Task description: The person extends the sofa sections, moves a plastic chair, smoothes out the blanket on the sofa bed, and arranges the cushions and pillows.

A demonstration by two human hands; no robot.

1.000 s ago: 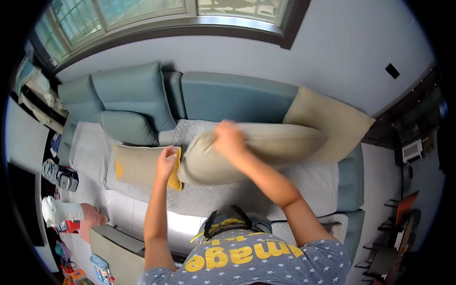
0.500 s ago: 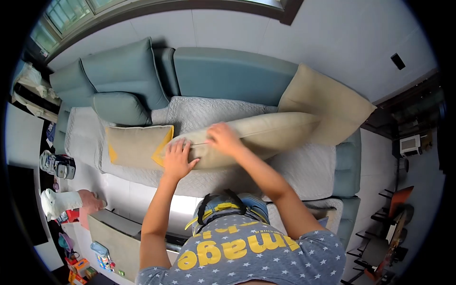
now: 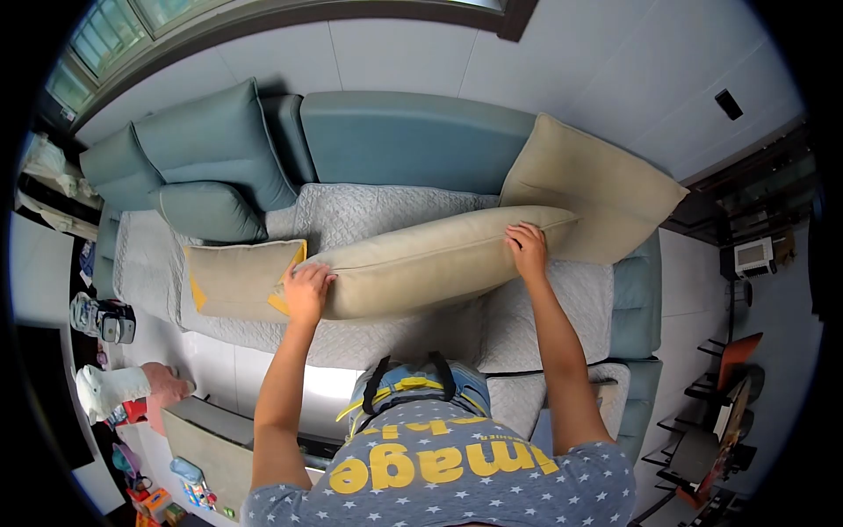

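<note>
A large beige cushion [image 3: 421, 272] stands on its long side across the sofa seat, its piped seam running along the top. At its left end my left hand [image 3: 306, 288] grips the corner, fingers bent over the edge. Near the right end my right hand [image 3: 527, 249] holds the seam, fingertips curled over the top. A smaller beige cushion with yellow corners [image 3: 241, 277] lies just left of my left hand. Behind the right end, another large beige cushion [image 3: 588, 193] leans on the sofa back.
The teal sofa [image 3: 421, 140] has quilted grey covers [image 3: 351, 211] on its seat. A teal pillow [image 3: 211, 211] rests at the left. On the floor side are a low table [image 3: 206, 452] and a plush toy [image 3: 114, 391]. Chairs [image 3: 698, 452] stand at the right.
My right hand has moved right along the seam, from near my left hand to the cushion's right end. My left hand has shifted slightly left to the corner.
</note>
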